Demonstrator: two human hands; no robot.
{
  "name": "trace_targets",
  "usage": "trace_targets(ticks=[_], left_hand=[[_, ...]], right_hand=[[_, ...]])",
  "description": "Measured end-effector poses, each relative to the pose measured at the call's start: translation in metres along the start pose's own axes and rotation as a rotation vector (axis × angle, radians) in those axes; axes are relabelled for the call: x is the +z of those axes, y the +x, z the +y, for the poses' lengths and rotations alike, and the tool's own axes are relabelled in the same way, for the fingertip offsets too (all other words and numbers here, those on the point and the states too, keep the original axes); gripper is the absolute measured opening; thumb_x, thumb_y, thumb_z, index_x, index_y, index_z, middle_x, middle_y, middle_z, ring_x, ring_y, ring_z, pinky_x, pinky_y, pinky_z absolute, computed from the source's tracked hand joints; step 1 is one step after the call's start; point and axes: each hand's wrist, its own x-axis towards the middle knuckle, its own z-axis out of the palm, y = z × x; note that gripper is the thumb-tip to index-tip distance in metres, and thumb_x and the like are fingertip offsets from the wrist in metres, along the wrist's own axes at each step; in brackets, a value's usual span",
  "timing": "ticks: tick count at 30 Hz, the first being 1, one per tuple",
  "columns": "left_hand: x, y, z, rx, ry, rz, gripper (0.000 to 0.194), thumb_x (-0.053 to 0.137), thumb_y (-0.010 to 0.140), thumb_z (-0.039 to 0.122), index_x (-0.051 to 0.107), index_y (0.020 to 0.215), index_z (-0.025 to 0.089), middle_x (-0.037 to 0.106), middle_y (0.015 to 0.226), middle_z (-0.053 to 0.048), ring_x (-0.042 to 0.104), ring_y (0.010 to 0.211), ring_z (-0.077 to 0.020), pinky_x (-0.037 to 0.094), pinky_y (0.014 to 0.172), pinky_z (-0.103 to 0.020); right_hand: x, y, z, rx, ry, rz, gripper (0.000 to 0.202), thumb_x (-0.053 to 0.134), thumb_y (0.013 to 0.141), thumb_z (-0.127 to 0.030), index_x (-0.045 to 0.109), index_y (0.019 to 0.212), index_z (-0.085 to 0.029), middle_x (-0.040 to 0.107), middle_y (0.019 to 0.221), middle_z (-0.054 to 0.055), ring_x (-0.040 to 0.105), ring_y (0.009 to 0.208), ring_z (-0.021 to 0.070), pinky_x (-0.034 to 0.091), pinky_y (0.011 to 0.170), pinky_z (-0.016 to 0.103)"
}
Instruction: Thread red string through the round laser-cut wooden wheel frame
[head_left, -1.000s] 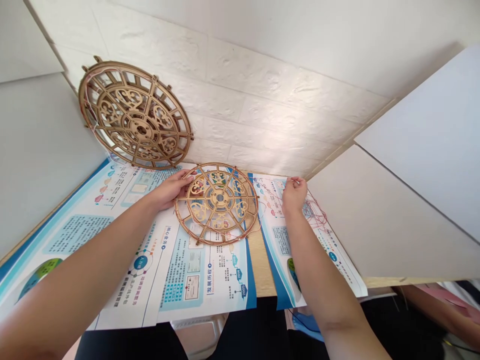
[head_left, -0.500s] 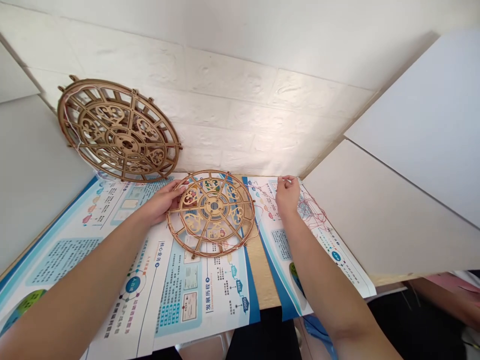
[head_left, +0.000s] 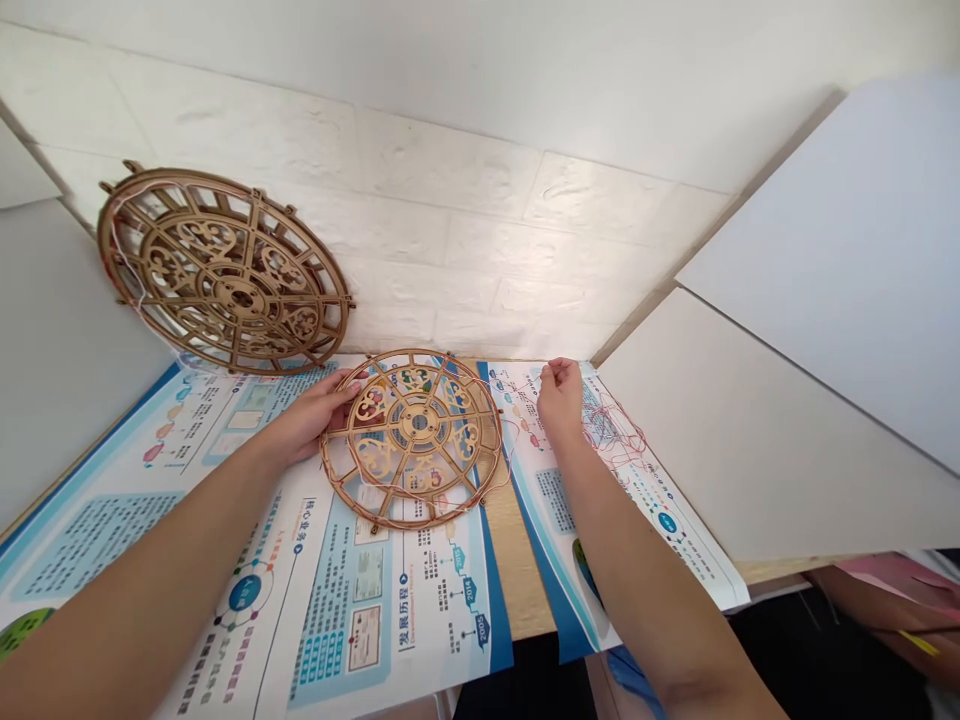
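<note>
My left hand (head_left: 319,412) grips the left rim of a round wooden wheel frame (head_left: 420,424), thumb on top, holding it tilted over the printed posters. Thin pinkish wire (head_left: 420,497) runs around the wheel's rim and trails off its right side. To the right, my right hand (head_left: 561,400) is closed in a pinch, with thin wire at its fingertips. A loose tangle of the same red and white wire (head_left: 619,430) lies on the poster just right of that hand.
Several similar wooden wheels (head_left: 225,270) lean stacked against the white brick-pattern wall (head_left: 450,220) at the left. Printed posters (head_left: 330,600) cover the wooden table (head_left: 525,590). White panels (head_left: 697,420) stand at both sides. Another person's arm (head_left: 870,610) shows at the lower right.
My right hand has shifted slightly left, toward the wheel, still pinching. The view has moved a little; my left hand keeps its grip on the wheel.
</note>
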Motion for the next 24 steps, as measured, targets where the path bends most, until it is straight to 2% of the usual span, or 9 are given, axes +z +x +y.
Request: trace_targets(ticks=[3,8,14,18,24], left_hand=[[-0.003,0.003,-0.002,0.005,0.017,-0.011,0.028,0.067,0.09,0.016,0.066,0.117,0.023,0.075,0.106,-0.01,0.076,0.083,-0.0213,0.064,0.073,-0.03],[-0.002,0.003,-0.002,0.019,0.039,-0.008,0.028,0.068,0.089,0.016,0.066,0.116,0.022,0.075,0.109,-0.011,0.076,0.089,-0.0237,0.064,0.077,-0.033],[0.002,-0.001,0.001,0.01,0.002,0.019,0.026,0.063,0.092,0.012,0.066,0.117,0.02,0.076,0.1,-0.009,0.075,0.078,-0.0197,0.064,0.068,-0.028],[0.0,0.001,-0.001,0.03,-0.033,-0.02,0.027,0.061,0.094,0.011,0.065,0.119,0.019,0.076,0.1,-0.009,0.075,0.078,-0.0181,0.064,0.069,-0.027],[-0.006,0.005,-0.005,0.05,-0.05,-0.058,0.026,0.068,0.091,0.015,0.067,0.116,0.019,0.076,0.103,-0.009,0.075,0.081,-0.0198,0.066,0.071,-0.031]], right_hand=[[0.0,-0.002,-0.004,0.018,0.013,0.004,0.017,0.056,0.088,-0.034,0.049,0.098,-0.022,0.055,0.084,0.001,0.051,0.072,0.0174,0.04,0.067,0.031],[-0.001,-0.005,-0.01,0.057,0.034,-0.046,0.019,0.058,0.088,-0.037,0.048,0.097,-0.023,0.045,0.065,-0.007,0.042,0.055,0.0144,0.032,0.055,0.029],[0.001,-0.011,-0.015,0.056,0.05,-0.108,0.024,0.061,0.088,-0.042,0.048,0.095,-0.024,0.039,0.055,-0.01,0.034,0.046,0.0121,0.026,0.049,0.026],[0.004,-0.012,-0.013,0.028,0.048,-0.119,0.023,0.062,0.088,-0.043,0.05,0.095,-0.024,0.04,0.054,-0.01,0.032,0.046,0.0117,0.025,0.049,0.026],[0.006,-0.012,-0.009,0.022,0.034,-0.111,0.025,0.061,0.089,-0.044,0.049,0.097,-0.024,0.045,0.061,-0.007,0.037,0.051,0.0132,0.028,0.051,0.026]])
